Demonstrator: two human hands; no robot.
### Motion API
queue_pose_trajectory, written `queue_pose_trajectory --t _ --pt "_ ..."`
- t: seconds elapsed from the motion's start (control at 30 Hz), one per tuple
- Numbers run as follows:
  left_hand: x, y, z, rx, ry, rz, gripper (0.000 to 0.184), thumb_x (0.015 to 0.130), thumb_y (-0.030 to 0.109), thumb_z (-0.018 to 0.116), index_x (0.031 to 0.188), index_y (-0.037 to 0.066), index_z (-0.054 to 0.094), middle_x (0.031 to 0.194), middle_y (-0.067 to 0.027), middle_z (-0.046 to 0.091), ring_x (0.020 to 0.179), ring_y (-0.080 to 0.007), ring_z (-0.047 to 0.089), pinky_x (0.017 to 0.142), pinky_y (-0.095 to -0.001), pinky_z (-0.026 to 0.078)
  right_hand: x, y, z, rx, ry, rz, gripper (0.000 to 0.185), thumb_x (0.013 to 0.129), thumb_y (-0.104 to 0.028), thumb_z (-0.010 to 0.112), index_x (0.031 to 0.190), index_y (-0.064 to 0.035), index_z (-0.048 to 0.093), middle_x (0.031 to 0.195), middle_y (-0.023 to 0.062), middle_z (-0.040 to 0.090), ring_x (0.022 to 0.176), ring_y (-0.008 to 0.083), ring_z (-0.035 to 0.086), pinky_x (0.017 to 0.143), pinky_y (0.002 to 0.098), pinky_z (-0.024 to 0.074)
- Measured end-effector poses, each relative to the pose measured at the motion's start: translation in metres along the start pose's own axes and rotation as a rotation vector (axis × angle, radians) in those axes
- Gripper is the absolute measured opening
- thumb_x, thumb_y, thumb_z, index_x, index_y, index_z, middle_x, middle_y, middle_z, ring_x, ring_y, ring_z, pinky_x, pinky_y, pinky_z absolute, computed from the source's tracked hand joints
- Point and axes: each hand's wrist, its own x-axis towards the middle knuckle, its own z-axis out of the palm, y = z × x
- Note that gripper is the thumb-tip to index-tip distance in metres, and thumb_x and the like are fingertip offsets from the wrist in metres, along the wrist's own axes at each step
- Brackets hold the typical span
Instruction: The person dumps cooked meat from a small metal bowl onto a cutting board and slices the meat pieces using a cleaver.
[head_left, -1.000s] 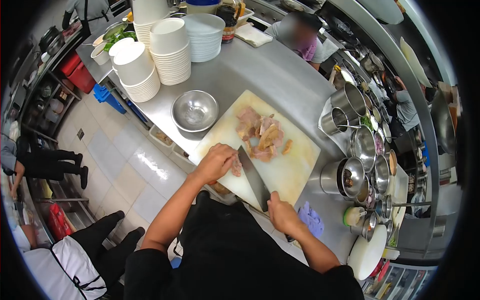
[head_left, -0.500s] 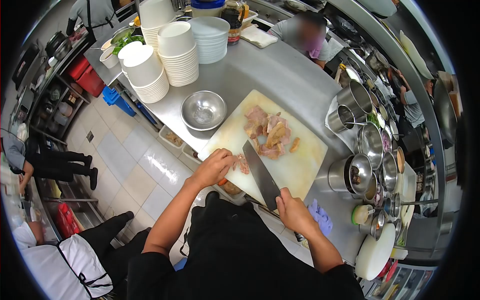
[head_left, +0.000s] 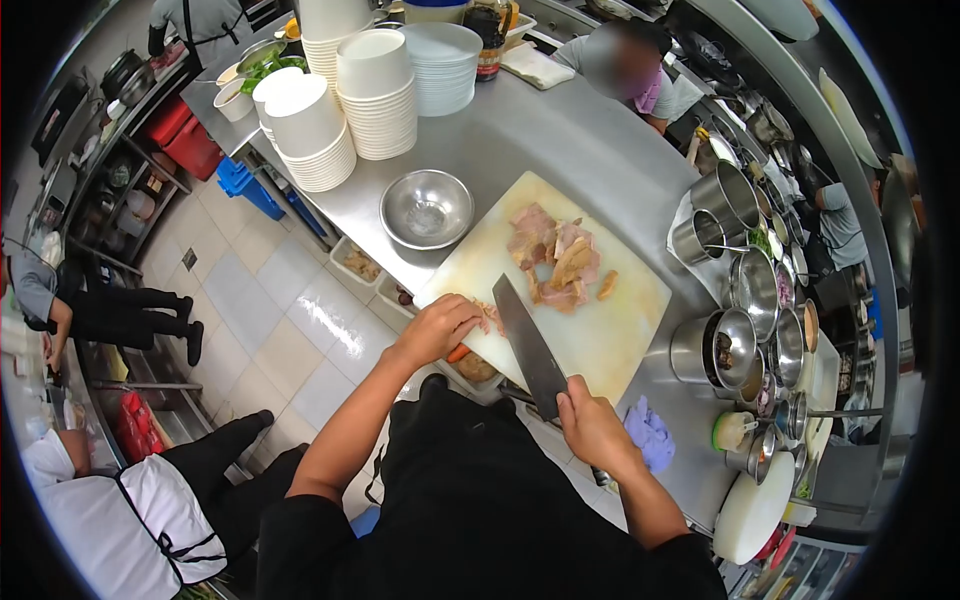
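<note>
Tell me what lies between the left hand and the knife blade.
In the head view, small cut pieces of meat lie on the cutting board between the left hand and the knife blade.

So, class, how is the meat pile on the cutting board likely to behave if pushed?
The meat pile would probably break into separate pieces, since it is loose, overlapping chunks. Those pieces look soft and irregular-edged, so they are likely floppy rather than stiff. They may slide easily, as the cutting board looks flat and smooth.

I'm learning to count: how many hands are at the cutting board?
2: the left hand by the small meat pieces, the right hand holding the knife. None seem hidden.
</note>
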Motion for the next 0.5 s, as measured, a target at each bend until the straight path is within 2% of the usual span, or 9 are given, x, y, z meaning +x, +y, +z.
queue_pose_trajectory --t 0.27,0.5 --pt "0.007 0.0 0.0 0.006 -0.017 0.043 0.012 0.084 -0.002 0.07 0.096 0.0 0.069 0.095 -0.0131 0.067 0.091 -0.0312 0.065 0.081 -0.0394 0.054 0.005 -0.025 -0.002 -0.105 -0.06 -0.007 0.019 0.103 -0.015 0.05 0.106 0.0018 0.042 0.07 0.0349 0.061 0.07 0.0571 0.059 0.066 0.0622 0.0443" --pt "0.006 -0.002 0.004 0.014 -0.028 -0.002 0.011 0.084 -0.002 0.07 0.095 -0.001 0.069 0.094 -0.0133 0.066 0.091 -0.0313 0.064 0.082 -0.0399 0.053 0.017 -0.03 -0.003 -0.179 -0.166 -0.005 0.021 0.104 -0.015 0.045 0.103 0.0065 0.041 0.071 0.035 0.062 0.069 0.056 0.061 0.068 0.0626 0.0453"
